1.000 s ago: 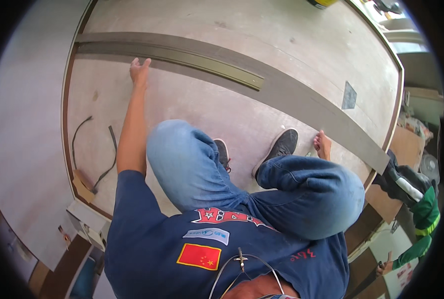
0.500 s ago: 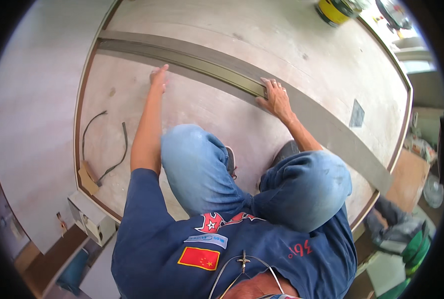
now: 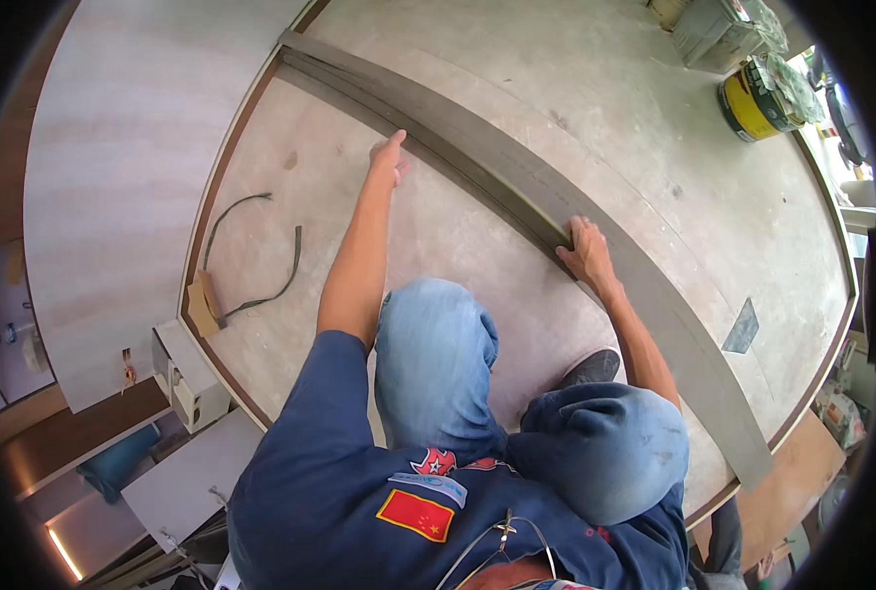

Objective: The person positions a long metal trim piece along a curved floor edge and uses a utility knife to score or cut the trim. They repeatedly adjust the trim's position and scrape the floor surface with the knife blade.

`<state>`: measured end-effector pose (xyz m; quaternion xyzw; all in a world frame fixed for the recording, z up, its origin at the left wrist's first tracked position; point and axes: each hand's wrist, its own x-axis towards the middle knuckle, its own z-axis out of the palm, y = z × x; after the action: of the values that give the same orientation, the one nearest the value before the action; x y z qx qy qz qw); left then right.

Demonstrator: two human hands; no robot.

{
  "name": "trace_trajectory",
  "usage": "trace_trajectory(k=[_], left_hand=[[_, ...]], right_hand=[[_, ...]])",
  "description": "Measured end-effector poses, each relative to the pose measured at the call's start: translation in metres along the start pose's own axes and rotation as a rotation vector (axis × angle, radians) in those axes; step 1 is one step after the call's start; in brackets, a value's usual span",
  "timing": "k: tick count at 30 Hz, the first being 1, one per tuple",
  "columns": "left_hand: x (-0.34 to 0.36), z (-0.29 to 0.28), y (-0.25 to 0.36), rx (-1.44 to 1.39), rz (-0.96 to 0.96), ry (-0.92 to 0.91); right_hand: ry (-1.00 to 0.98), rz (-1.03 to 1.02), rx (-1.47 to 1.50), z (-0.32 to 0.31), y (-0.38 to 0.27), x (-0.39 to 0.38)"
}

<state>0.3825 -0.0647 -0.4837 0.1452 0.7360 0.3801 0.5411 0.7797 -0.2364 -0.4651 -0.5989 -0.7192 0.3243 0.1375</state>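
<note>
A long grey board point(image 3: 679, 320) runs diagonally across the light raised surface point(image 3: 483, 393), from far left to near right. Along its near edge is a narrow olive-grey rail point(image 3: 510, 197). My left hand point(image 3: 387, 157) reaches to that near edge with its index finger extended, touching or very near it; the fingers look apart. My right hand point(image 3: 585, 253) grips the rail farther right, fingers over it and thumb toward me. My bent knees are below both hands.
A yellow-and-black bucket point(image 3: 748, 102) and grey container point(image 3: 705, 34) stand far right. Dark loose strips point(image 3: 288, 275) and cardboard point(image 3: 204, 304) lie left, a small grey plate point(image 3: 740, 326) right. Cabinets flank the left. A co-worker's leg point(image 3: 723, 541) shows low right, beyond the raised edge.
My right hand has moved up from beside my knee onto the rail. My left hand has shifted along the board. The view has swung, bringing the bucket and container further into sight.
</note>
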Motion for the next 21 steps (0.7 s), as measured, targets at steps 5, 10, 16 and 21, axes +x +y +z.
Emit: trace_trajectory(k=[5, 10, 16, 21], left_hand=[[0.013, -0.021, -0.021, -0.369, 0.092, 0.195], [0.014, -0.042, -0.034, -0.314, 0.151, 0.201], [0.023, -0.023, -0.009, -0.098, 0.119, 0.171], [0.046, 0.002, 0.008, -0.038, 0.117, 0.302]], right_hand=[[0.009, -0.089, 0.342, 0.003, -0.042, -0.033], [-0.065, 0.097, 0.505, -0.011, -0.046, -0.077], [0.017, 0.276, 0.556, -0.042, -0.005, -0.141], [0.158, 0.342, 0.529, -0.056, 0.012, -0.178]])
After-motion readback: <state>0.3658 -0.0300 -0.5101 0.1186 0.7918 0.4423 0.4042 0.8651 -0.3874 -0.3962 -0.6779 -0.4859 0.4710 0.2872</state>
